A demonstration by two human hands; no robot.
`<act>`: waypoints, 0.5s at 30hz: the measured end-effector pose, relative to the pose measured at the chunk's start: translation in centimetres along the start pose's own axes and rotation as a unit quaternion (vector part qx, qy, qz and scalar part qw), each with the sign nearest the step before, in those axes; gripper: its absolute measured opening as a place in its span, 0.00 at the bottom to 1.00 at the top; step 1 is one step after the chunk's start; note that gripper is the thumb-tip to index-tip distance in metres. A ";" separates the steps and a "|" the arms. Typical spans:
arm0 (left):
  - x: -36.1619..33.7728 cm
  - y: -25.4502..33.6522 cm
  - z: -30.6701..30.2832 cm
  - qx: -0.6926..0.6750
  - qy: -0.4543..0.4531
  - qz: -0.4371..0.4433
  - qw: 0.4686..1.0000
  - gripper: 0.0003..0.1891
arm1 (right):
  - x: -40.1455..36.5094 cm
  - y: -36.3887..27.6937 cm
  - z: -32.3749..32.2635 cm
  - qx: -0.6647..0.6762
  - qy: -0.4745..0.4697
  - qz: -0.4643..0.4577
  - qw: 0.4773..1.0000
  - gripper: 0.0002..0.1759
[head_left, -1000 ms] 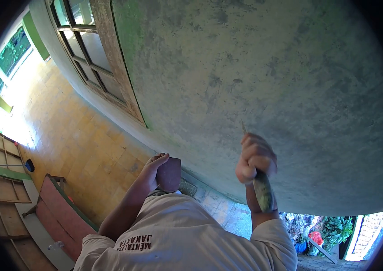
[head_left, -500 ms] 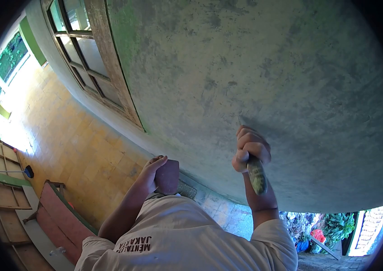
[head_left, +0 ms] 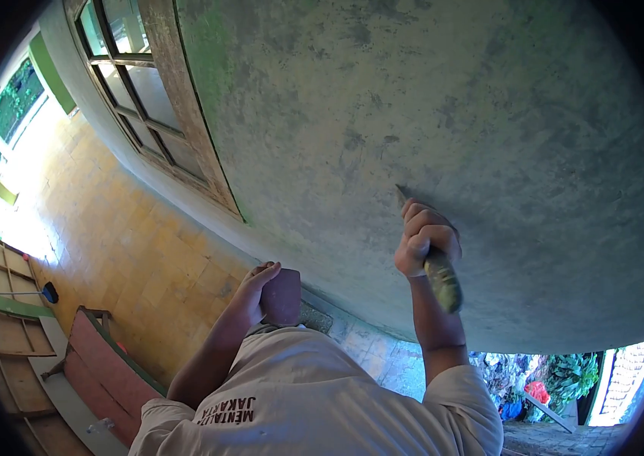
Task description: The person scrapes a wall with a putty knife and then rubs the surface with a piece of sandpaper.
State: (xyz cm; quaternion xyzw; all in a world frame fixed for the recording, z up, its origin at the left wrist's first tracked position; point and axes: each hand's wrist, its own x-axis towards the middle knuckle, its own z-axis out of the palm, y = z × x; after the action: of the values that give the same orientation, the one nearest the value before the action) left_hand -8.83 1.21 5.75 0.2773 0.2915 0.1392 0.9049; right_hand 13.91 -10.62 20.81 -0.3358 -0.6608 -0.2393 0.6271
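In the head view my right hand (head_left: pixel 427 239) is wrapped round the thick, mottled green handle of a scraper (head_left: pixel 444 283). The narrow visible part of its blade reaches past my fingers to the grey-green wall (head_left: pixel 489 137), which has dark blotches and casts of shadow beside the hand. Lower and to the left, my left hand (head_left: pixel 249 295) grips a flat, dull reddish-purple piece (head_left: pixel 282 296) with rounded corners by its edge, thumb on the near face. It is held in front of my white shirt (head_left: pixel 299 387), apart from the wall.
A wood-framed window (head_left: pixel 143 91) is set in the wall at upper left. Yellow floor tiles (head_left: pixel 147 251) run below it. A reddish bench (head_left: pixel 101 372) stands at lower left, near a broom (head_left: pixel 49 292). Plants (head_left: pixel 574 376) and piled items lie at lower right.
My right hand has shifted slightly up and right along the wall, and more of the scraper's tip shows. The left hand and its flat piece stay nearly where they were.
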 end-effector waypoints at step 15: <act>-0.5 0.4 -0.9 0.002 0.008 -0.001 1.000 0.09 | 0.3 0.5 1.7 0.069 -0.013 0.009 0.997 0.17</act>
State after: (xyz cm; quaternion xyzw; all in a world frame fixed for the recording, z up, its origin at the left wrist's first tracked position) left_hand -9.81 1.68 5.58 0.2773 0.2995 0.1399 0.9021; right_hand 13.19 -9.00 20.86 -0.3002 -0.6812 -0.1830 0.6421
